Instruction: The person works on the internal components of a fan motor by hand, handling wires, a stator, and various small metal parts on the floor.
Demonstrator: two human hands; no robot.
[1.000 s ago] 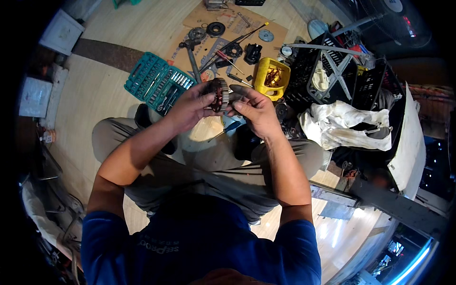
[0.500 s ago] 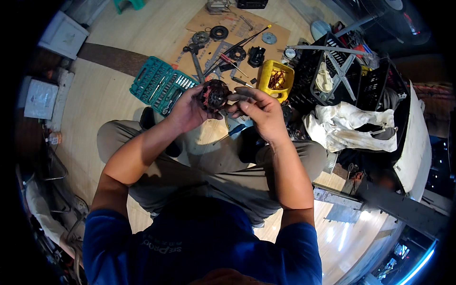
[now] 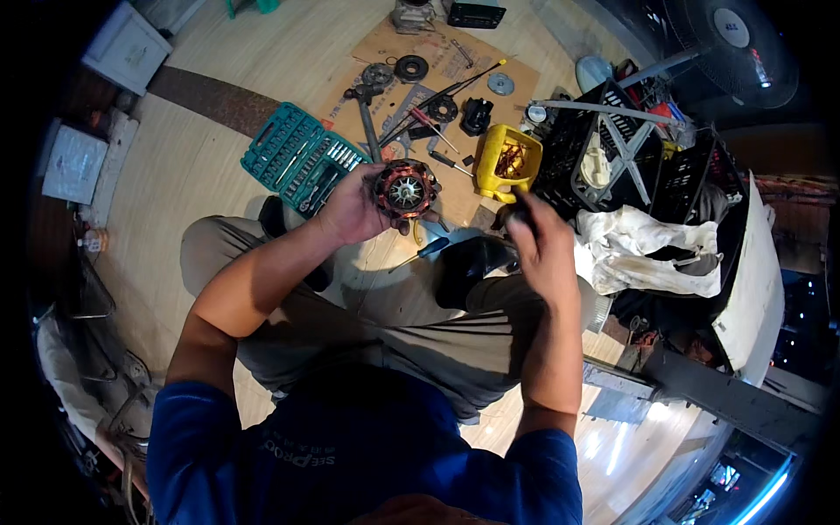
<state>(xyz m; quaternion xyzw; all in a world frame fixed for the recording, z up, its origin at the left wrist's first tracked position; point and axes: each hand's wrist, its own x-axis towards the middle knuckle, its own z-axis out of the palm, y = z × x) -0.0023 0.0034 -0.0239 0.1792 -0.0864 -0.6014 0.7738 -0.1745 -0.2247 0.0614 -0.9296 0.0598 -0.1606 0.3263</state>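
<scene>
My left hand [image 3: 352,210] is closed around the side of a round alternator-like motor part [image 3: 407,190]. Copper windings ring its edge, and a pale finned wheel with a central shaft faces up. To the right, my right hand [image 3: 544,243] hovers by the front of a yellow cut-open jug [image 3: 503,194], apart from the motor part. Its fingers are dark and smeared by motion, so whether they hold anything cannot be made out. Reddish-brown wire scraps [image 3: 516,159] lie in the jug. Below the motor part, a blue-handled screwdriver [image 3: 433,247] lies on the floor.
Beyond my hands, a cardboard sheet [image 3: 372,48] bears a hammer [image 3: 366,109], a black ring-shaped pulley [image 3: 410,67] and a red-handled screwdriver [image 3: 429,121]. An open green socket set [image 3: 284,150] lies left. Black crates [image 3: 560,166] and white cloth [image 3: 643,249] stand right.
My right hand has left the motor part and moved right toward the yellow jug. The motor part has turned in my left hand, so its finned wheel now faces up.
</scene>
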